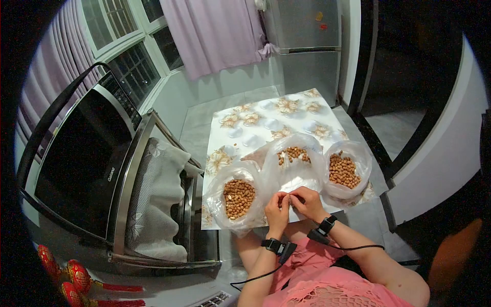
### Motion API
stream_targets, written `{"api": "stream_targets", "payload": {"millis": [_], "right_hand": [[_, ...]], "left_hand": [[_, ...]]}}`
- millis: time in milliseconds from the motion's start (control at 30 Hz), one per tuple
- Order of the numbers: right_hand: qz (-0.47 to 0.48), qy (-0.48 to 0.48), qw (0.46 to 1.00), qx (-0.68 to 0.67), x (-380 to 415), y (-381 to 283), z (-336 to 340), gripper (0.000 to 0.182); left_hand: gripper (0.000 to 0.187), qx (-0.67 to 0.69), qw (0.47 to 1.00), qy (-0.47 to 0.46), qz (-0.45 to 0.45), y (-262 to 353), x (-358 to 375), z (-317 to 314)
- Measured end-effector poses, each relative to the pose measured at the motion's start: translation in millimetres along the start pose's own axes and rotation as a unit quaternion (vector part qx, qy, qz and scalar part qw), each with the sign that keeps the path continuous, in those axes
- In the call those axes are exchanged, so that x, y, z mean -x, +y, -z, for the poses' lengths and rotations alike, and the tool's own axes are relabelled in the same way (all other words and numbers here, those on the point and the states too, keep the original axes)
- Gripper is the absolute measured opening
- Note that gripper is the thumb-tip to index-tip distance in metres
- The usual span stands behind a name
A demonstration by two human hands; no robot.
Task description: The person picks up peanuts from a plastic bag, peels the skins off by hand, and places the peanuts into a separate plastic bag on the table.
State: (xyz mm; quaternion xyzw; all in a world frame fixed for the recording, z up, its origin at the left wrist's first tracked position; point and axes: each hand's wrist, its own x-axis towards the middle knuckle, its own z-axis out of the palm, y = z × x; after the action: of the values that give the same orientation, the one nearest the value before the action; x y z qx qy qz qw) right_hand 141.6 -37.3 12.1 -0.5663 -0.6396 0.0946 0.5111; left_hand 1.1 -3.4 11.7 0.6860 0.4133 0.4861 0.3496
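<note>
Light is brightest on the table (255, 116), from an unseen source, with a washed-out glare at its near side. Left of the table, the microwave's glass (84, 156) is very dark; right of it, the doorway (409, 66) sinks into grainy black. Around the table, wide-angle distortion bends the room's lines, and the corners go black.
</note>
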Motion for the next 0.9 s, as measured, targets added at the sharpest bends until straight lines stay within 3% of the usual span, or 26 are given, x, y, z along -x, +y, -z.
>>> {"api": "stream_targets", "payload": {"millis": [333, 433, 567, 633, 800, 867, 900], "right_hand": [[-0.003, 0.024, 1.000, -0.004, 2, 6, -3, 0.010], [-0.011, 0.025, 1.000, -0.002, 2, 5, -3, 0.010], [-0.036, 0.031, 0.999, -0.014, 2, -2, 0, 0.012], [-0.042, 0.028, 0.999, -0.017, 2, -3, 0, 0.012], [-0.032, 0.015, 0.999, -0.001, 1, -3, 1, 0.011], [-0.022, 0.019, 1.000, 0.001, 1, -2, 0, 0.011], [-0.012, 0.023, 1.000, 0.007, 2, -1, 0, 0.011]], "left_hand": [[0.014, -0.014, 1.000, 0.009, -0.011, -7, 2, -4], [0.014, 0.028, 0.999, 0.000, 0.022, -7, 2, -6], [0.014, 0.059, 0.997, 0.008, -0.039, 29, 9, 5], [0.013, 0.111, 0.990, 0.070, -0.060, 44, 8, 14], [0.013, 0.066, 0.982, 0.140, -0.109, 56, -17, 75], [0.019, -0.003, 0.988, 0.155, -0.027, 54, -24, 93], [0.019, -0.005, 0.988, 0.154, -0.029, 52, -28, 99]]}}
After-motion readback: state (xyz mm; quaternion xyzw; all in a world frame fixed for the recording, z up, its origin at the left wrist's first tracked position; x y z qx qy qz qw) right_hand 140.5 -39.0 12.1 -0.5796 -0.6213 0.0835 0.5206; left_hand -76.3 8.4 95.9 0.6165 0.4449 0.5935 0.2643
